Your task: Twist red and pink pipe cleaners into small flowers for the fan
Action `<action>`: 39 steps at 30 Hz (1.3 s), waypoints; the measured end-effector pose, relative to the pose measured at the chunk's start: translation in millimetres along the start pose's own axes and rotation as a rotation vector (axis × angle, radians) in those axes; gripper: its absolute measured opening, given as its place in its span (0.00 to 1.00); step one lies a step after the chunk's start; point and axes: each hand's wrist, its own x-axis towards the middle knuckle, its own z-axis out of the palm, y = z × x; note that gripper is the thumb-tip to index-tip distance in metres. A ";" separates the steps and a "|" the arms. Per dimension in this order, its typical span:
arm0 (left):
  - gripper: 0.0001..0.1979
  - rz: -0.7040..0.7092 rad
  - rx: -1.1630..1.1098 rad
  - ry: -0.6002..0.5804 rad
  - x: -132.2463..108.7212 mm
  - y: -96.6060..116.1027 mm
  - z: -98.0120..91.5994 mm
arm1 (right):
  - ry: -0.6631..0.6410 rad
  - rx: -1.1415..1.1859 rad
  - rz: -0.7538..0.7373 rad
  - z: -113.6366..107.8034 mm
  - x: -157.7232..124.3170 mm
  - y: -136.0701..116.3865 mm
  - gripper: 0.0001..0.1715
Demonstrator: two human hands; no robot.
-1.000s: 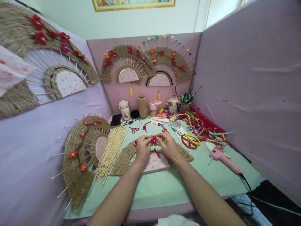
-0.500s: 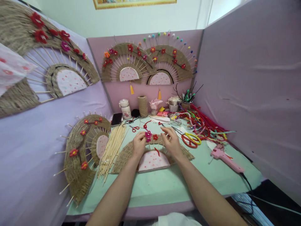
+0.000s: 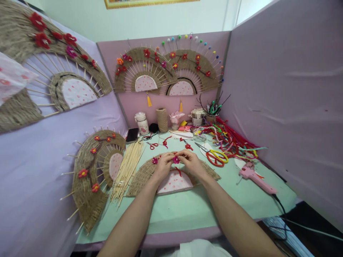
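My left hand (image 3: pixel 164 165) and my right hand (image 3: pixel 191 163) meet above a half-round twine fan (image 3: pixel 142 176). Their fingertips pinch a magenta fuzzy pipe-cleaner flower (image 3: pixel 176 160) between them. A second magenta flower (image 3: pixel 154 160) rests at the fan's upper edge, left of my left hand. The fan's centre is a white cloth half-circle (image 3: pixel 175 182) with pink spots. A short piece of red pipe cleaner (image 3: pixel 178 172) lies at the top of that cloth. My hands partly hide the fan's upper band.
Yellow-and-red-handled scissors (image 3: pixel 215 159) lie right of my hands, near a pink glue gun (image 3: pixel 257 180). Behind them is a heap of coloured pipe cleaners (image 3: pixel 227 137). To the left are thin sticks (image 3: pixel 127 171) and another flowered fan (image 3: pixel 91 178). A twine spool (image 3: pixel 162 120) stands behind.
My right hand has moved left and down to join my left hand at a magenta flower. Another magenta flower now shows farther left on the fan. Small red items behind my right hand are uncovered.
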 end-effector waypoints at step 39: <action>0.08 -0.072 -0.167 0.111 -1.0 8.8 5.3 | 0.115 -0.547 -0.456 8.1 -8.3 -3.3 0.10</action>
